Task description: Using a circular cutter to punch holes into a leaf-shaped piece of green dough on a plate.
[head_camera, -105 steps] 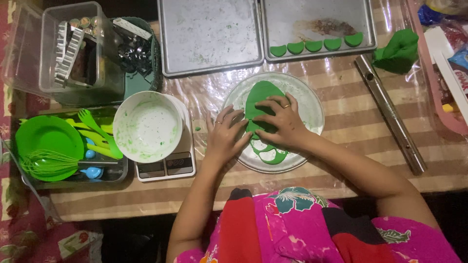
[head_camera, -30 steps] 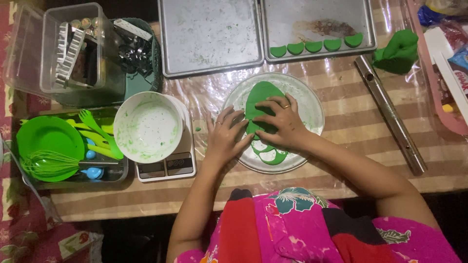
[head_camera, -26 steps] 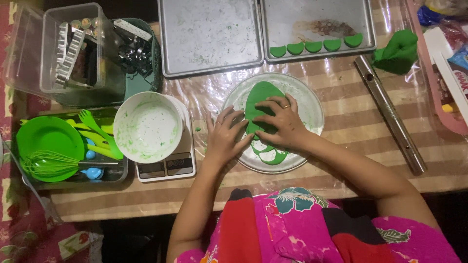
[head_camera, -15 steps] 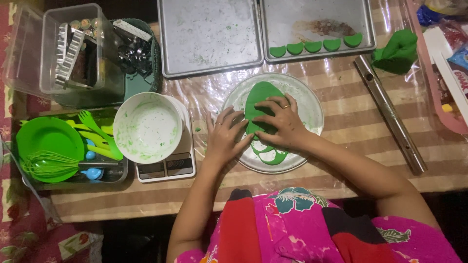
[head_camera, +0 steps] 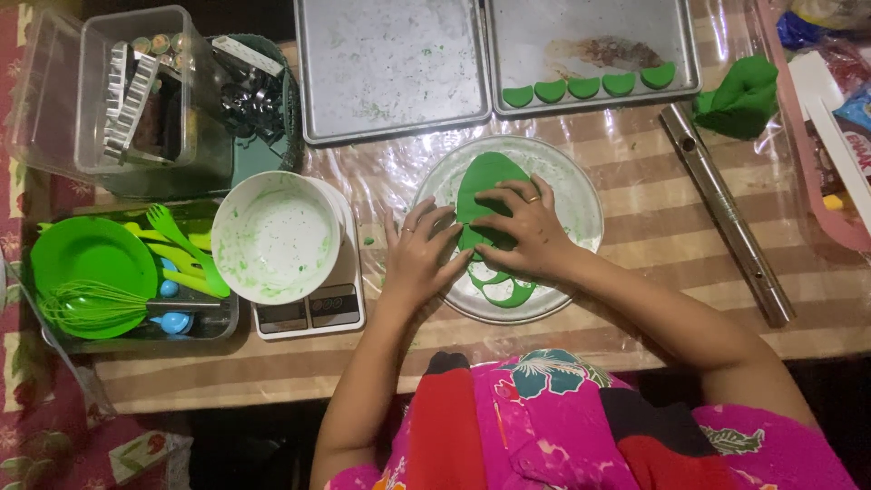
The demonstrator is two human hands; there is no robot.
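Two hands unmoved since earlier | left hand (head_camera: 419, 259) flat at glass plate (head_camera: 581, 204) left rim | right hand (head_camera: 526, 231) pressing green dough (head_camera: 490, 177) mid-plate, grip cannot tell | beyond plate: tray (head_camera: 590, 45) with five cutouts (head_camera: 585, 87).

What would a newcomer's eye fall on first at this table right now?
Likely the flat green dough sheet on the round clear plate at centre, with the left hand and right hand pressing on it. Next, the five green half-moon pieces lined up on the right-hand metal tray.
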